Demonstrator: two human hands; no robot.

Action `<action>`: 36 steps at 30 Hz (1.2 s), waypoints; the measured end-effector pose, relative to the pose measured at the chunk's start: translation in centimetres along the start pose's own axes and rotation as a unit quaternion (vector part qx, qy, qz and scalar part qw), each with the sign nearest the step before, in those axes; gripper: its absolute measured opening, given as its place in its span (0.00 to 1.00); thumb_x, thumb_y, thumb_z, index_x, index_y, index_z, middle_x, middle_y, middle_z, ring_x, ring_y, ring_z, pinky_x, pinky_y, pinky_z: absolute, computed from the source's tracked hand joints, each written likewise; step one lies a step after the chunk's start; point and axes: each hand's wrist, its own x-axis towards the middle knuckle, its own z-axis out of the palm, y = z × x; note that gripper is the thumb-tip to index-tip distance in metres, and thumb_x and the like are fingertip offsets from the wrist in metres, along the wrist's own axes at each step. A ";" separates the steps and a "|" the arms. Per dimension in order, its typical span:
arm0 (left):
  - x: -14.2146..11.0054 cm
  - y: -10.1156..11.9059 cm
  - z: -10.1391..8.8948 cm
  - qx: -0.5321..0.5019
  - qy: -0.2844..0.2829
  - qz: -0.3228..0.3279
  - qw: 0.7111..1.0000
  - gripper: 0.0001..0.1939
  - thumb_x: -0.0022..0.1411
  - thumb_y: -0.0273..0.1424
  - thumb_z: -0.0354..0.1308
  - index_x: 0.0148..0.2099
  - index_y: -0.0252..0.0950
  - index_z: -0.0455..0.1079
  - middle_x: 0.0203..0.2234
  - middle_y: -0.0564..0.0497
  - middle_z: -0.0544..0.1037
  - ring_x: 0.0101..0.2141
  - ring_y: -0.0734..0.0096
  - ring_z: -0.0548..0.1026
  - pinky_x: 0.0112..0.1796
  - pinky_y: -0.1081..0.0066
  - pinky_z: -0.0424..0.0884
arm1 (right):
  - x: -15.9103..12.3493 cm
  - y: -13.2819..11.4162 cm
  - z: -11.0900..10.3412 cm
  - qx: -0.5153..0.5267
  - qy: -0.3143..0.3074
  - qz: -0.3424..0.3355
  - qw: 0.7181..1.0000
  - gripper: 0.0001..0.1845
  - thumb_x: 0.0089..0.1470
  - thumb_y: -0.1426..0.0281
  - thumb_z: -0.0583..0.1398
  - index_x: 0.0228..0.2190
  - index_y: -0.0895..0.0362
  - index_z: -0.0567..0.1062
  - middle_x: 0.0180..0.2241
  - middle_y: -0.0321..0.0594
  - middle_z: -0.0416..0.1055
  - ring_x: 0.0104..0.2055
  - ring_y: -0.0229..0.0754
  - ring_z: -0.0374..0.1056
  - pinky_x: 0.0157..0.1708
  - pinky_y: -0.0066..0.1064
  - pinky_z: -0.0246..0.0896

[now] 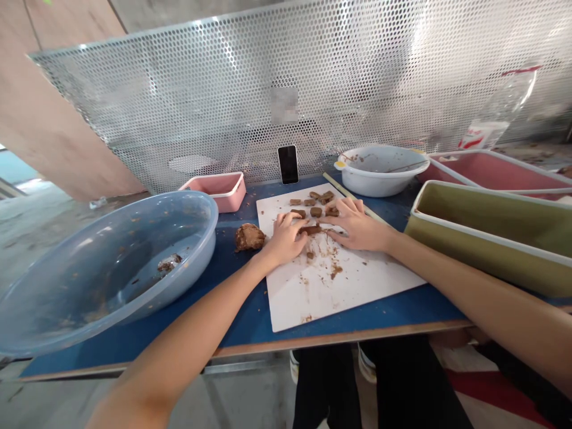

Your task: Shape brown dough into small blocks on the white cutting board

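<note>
On a white board lies a short brown roll of clay-like material. My left hand is at its left end, the thumb and forefinger closed about that end. At the other end is my right hand, palm down with fingers spread, its forefinger and thumb close to the roll; whether they touch it I cannot tell. Behind the hands sit several short brown pieces. Crumbs and brown smears mark the board in front. A rough brown lump rests left of my left hand.
A large blue basin stands left, with a small pink box behind it. A phone leans on the perforated metal screen. Right are a pale stick, white basin, green box, pink tray and bottle.
</note>
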 end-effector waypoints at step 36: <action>-0.1 0.6 -2.1 0.061 0.071 -0.041 0.995 0.26 0.72 0.19 0.52 0.61 0.41 0.85 0.60 0.41 0.80 0.63 0.44 0.68 0.62 0.45 0.67 | 0.1 -1.0 -0.9 0.008 0.008 -0.005 1.000 0.28 0.80 0.52 0.51 0.68 0.46 0.80 0.67 0.55 0.67 0.66 0.66 0.63 0.64 0.65 0.62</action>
